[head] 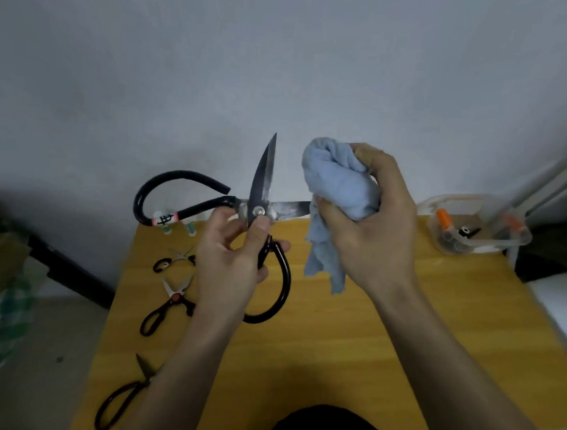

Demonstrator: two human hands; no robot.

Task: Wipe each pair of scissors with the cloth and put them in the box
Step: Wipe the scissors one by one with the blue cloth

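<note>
Big black-handled scissors [259, 210] getting a wipe over the wooden counter [368, 332].

Left hand [231, 261] holds the big scissors up near the pivot, thumb and fingers [259, 228] pinched around the screw area, blades spread wide: one points up, the other sticks out to the right. Right hand [372, 225] has its fingers curled tight round a bunched light blue cloth [338, 191], and that cloth is wrapped over the end of the right-pointing blade, with a loose tail hanging down. Three more pairs of scissors lie on the left side of the counter: a tiny pair [173, 260], a mid-size pair with a red pivot [167, 307], and a black-handled pair [121, 396] nearest the camera. The clear plastic box [476, 226] sits at the far right corner, already with some orange-handled stuff inside.
</note>
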